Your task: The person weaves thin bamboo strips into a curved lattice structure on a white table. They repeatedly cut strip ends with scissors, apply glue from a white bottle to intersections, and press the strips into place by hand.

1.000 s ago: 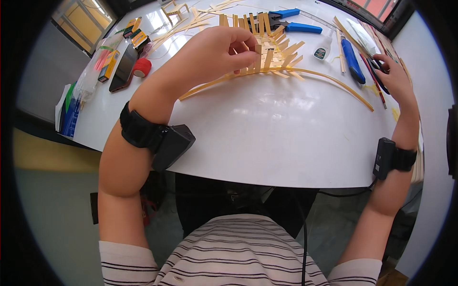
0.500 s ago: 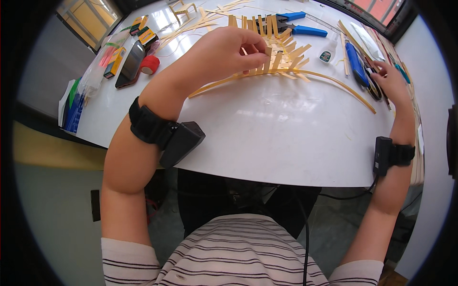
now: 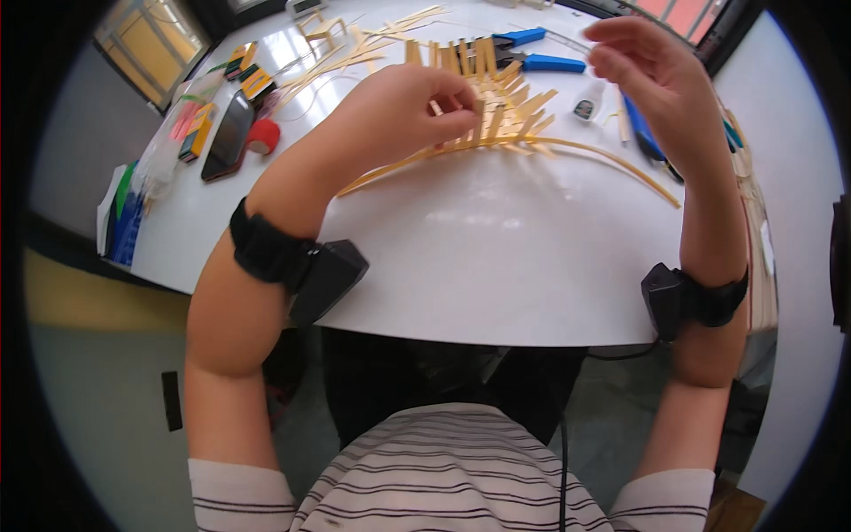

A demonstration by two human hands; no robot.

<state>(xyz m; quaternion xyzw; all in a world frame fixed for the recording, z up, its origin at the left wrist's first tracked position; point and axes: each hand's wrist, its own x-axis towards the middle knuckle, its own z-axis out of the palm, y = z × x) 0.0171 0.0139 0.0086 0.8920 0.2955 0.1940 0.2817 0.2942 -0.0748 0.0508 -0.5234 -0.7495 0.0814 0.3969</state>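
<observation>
A woven piece of pale bamboo-like strips, with many loose ends standing up, lies at the far middle of the table. Along its near edge runs a long, bowed yellowish strip. My left hand is closed in a pinch on one upright strip at the near side of the weave; its fingertips partly hide the grip. Raised above the far right of the table, my right hand has its fingers stretched and slightly curved, with nothing visible in them. It hovers near a small white bottle and partly covers a blue-handled tool.
Pliers with blue handles lie behind the weave. Loose strips and a small chair-like frame are at the far left. A phone, red tape roll and small yellow-black boxes line the left side.
My right hand has lifted from the tools at the right edge and moved left and up, over the far table. My left hand stays pinched at the weave. The whole view has shifted slightly.
</observation>
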